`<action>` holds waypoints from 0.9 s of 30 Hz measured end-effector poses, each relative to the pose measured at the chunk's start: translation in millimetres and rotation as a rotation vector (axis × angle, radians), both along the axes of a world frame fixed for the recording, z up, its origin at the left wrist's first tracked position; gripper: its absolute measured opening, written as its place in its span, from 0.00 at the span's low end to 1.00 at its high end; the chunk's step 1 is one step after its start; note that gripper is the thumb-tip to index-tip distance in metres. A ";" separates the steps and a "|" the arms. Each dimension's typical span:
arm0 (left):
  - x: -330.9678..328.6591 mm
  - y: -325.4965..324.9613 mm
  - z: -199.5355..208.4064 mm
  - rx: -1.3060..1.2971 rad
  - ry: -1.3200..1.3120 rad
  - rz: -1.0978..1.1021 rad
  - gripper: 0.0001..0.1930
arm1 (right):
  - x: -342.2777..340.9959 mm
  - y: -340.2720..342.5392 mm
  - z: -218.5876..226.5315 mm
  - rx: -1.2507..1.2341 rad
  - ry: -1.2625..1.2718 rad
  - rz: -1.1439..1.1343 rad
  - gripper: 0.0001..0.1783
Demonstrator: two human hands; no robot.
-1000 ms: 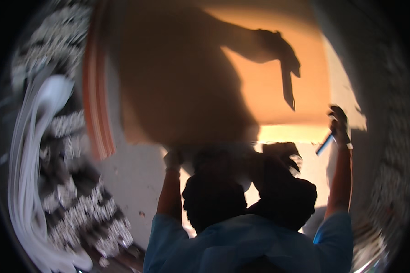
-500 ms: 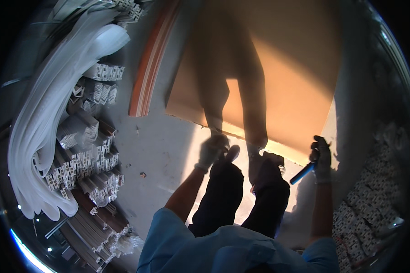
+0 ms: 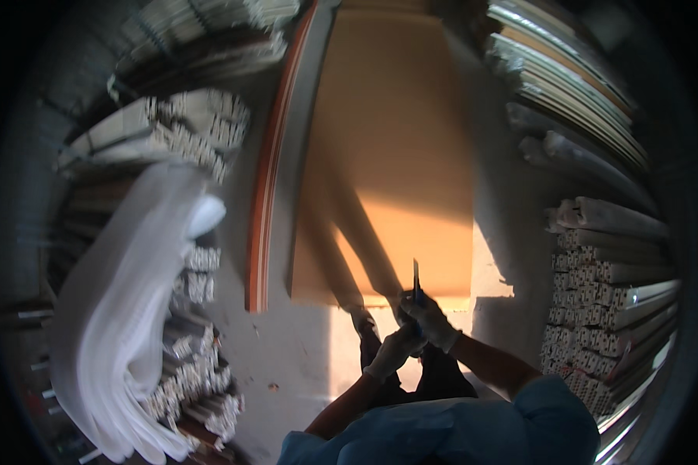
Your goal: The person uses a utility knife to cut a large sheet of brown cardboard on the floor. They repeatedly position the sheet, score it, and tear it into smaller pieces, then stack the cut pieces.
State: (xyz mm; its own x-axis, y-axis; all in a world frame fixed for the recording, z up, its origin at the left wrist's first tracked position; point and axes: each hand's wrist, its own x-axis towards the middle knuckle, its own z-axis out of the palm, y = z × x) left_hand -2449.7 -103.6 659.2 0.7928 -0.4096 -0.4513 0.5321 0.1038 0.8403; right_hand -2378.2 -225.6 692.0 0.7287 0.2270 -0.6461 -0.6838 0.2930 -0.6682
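Observation:
A blue-handled utility knife (image 3: 416,273) points away from me, its blade standing out above my hands. Around its handle my right hand (image 3: 433,321) is closed. My left hand (image 3: 396,349) is closed at the lower end of the handle, against the right hand; its fingertips are partly hidden. Both hands wear pale gloves with dark fingers. Just beyond them a large flat brown sheet (image 3: 399,147) lies on the floor, with the shadow of my legs across it.
Left of the sheet lies a long reddish-brown striped strip (image 3: 270,194). White foam-like sheeting (image 3: 120,310) drapes over stacked profiles at the left. More bundled profiles (image 3: 589,302) line the right side. Concrete floor (image 3: 275,341) runs between.
My hands have come together in front of my legs, the right one moving left with the knife. The knife now points forward with its blade visible. My view has shifted, showing the sheet's full length.

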 end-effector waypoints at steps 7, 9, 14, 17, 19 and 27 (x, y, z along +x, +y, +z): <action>146.6 20.5 136.9 0.189 -0.446 -0.262 0.10 | 50.1 -85.4 38.5 -0.294 -0.079 -0.129 0.14; 210.2 2.2 200.4 0.006 -0.702 -0.280 0.12 | 70.4 -126.8 38.3 -0.472 -0.136 -0.206 0.14; 331.1 -73.2 359.8 -1.025 -0.515 -0.473 0.11 | 141.9 -221.0 28.2 -0.682 -0.088 -0.251 0.13; 403.1 -133.2 437.4 -1.451 -0.859 -0.517 0.13 | 199.1 -256.7 26.8 -0.739 -0.074 -0.228 0.12; 439.1 -154.9 469.7 -1.520 -0.858 -0.555 0.16 | 246.0 -276.9 28.3 -0.760 -0.076 -0.199 0.12; 563.6 -216.0 498.1 -2.047 -0.703 -0.297 0.19 | 495.2 -304.9 73.0 -0.707 -0.143 -0.142 0.13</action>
